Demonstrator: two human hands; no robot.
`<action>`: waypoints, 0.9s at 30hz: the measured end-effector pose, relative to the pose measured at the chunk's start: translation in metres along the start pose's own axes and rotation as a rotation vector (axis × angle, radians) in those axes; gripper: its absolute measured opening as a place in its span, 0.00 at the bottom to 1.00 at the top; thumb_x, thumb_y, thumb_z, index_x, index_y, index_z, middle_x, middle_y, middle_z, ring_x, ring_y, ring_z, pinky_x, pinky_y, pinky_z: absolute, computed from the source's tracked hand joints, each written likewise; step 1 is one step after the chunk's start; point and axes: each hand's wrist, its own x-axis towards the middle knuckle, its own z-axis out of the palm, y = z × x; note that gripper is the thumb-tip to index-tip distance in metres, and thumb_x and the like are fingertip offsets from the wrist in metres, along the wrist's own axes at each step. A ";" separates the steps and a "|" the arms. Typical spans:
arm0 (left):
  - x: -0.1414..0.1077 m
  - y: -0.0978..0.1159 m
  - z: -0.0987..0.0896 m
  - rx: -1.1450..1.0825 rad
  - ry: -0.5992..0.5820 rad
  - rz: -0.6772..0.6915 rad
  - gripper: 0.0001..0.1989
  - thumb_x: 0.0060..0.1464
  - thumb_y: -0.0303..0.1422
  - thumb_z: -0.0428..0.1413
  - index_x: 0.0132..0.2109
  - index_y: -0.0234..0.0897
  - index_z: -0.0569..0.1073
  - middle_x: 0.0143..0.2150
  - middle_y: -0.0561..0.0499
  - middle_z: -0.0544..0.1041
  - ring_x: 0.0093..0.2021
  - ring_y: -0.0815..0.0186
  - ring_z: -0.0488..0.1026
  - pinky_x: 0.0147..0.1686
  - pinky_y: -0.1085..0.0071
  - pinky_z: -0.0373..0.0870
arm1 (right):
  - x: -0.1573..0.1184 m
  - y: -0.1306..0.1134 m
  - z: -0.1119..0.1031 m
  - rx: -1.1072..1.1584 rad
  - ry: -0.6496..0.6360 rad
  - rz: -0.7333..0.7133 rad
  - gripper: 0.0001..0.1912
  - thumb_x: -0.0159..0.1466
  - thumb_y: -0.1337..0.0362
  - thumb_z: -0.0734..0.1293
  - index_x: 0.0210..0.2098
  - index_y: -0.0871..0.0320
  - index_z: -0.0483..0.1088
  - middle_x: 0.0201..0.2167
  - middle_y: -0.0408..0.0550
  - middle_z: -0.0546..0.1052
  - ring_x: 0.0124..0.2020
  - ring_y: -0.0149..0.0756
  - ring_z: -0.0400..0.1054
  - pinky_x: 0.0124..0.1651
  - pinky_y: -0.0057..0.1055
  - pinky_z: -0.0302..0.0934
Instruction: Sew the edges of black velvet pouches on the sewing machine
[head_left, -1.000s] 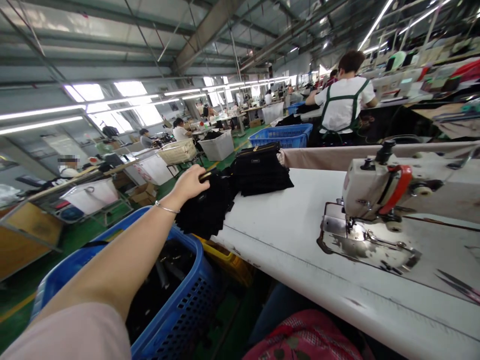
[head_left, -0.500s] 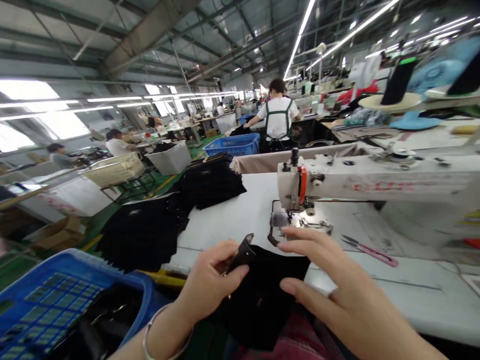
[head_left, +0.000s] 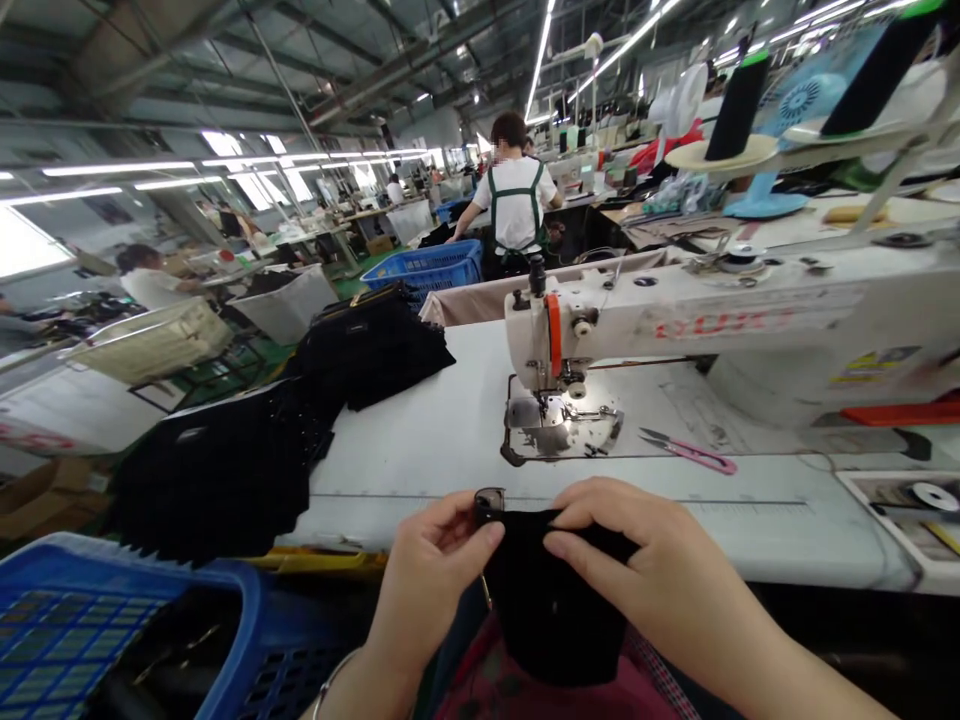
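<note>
A black fabric piece (head_left: 559,610) hangs between my hands, below the front edge of the sewing table (head_left: 420,430). My left hand (head_left: 439,560) pinches its upper left corner, where a dark strip (head_left: 490,503) curls up in a small loop. With thumb and fingers closed, my right hand (head_left: 637,540) grips the top edge farther right. Beyond the fabric stands a white sewing machine (head_left: 720,310), its needle area lit. Pink-handled thread snips (head_left: 690,452) lie on the table to the right of the needle plate.
Stacks of black fabric pieces (head_left: 217,470) lie on the table's left side. A blue plastic basket (head_left: 255,620) with dark items stands at lower left. Cones of black thread (head_left: 739,105) stand at upper right. A co-worker (head_left: 517,190) stands beyond the machine near another blue basket (head_left: 427,265).
My right hand, open before, has closed on the fabric's top edge. The fabric now hangs more squarely between both hands. The view has turned right and down.
</note>
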 end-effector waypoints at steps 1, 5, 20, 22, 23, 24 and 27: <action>-0.001 -0.001 0.000 -0.008 -0.009 -0.005 0.11 0.51 0.32 0.65 0.43 0.37 0.79 0.40 0.49 0.81 0.42 0.65 0.78 0.44 0.75 0.73 | 0.000 0.000 0.000 -0.001 0.008 0.020 0.04 0.61 0.67 0.69 0.29 0.51 0.73 0.35 0.37 0.77 0.38 0.31 0.71 0.44 0.29 0.62; -0.002 -0.002 0.001 -0.084 -0.041 -0.027 0.11 0.52 0.33 0.65 0.43 0.36 0.79 0.40 0.50 0.81 0.39 0.67 0.76 0.41 0.76 0.72 | -0.001 -0.001 -0.001 -0.001 0.019 0.081 0.05 0.60 0.65 0.69 0.28 0.52 0.72 0.34 0.37 0.77 0.36 0.31 0.71 0.42 0.29 0.62; -0.001 -0.008 0.001 -0.196 -0.068 -0.097 0.10 0.49 0.31 0.67 0.40 0.35 0.78 0.37 0.50 0.79 0.39 0.68 0.74 0.42 0.75 0.71 | 0.001 0.004 -0.004 0.058 -0.037 0.157 0.06 0.62 0.61 0.66 0.28 0.53 0.72 0.35 0.38 0.77 0.37 0.31 0.71 0.41 0.28 0.61; 0.001 -0.003 -0.003 -0.146 -0.100 -0.111 0.11 0.51 0.33 0.65 0.41 0.35 0.78 0.38 0.50 0.79 0.39 0.66 0.74 0.42 0.73 0.71 | 0.001 0.008 0.001 0.067 -0.037 0.183 0.06 0.61 0.62 0.66 0.28 0.54 0.70 0.33 0.39 0.76 0.35 0.32 0.70 0.40 0.28 0.61; 0.003 0.003 -0.007 -0.092 -0.129 -0.119 0.11 0.53 0.34 0.64 0.42 0.35 0.77 0.38 0.49 0.79 0.39 0.66 0.74 0.42 0.72 0.70 | 0.000 0.009 0.008 0.077 -0.025 0.199 0.06 0.61 0.62 0.66 0.28 0.54 0.68 0.31 0.39 0.75 0.34 0.32 0.69 0.39 0.28 0.61; 0.006 0.012 -0.011 -0.004 -0.162 -0.122 0.10 0.55 0.36 0.62 0.42 0.36 0.77 0.38 0.50 0.78 0.38 0.65 0.73 0.41 0.72 0.70 | 0.000 0.009 0.017 0.102 -0.005 0.215 0.06 0.61 0.63 0.66 0.28 0.55 0.66 0.29 0.39 0.73 0.32 0.31 0.67 0.37 0.28 0.60; 0.026 0.046 -0.023 0.461 -0.239 0.000 0.10 0.59 0.40 0.57 0.40 0.38 0.75 0.33 0.52 0.75 0.34 0.65 0.71 0.35 0.72 0.67 | 0.002 0.009 0.055 0.224 0.059 0.231 0.10 0.63 0.64 0.64 0.30 0.54 0.56 0.24 0.37 0.66 0.26 0.29 0.63 0.28 0.25 0.59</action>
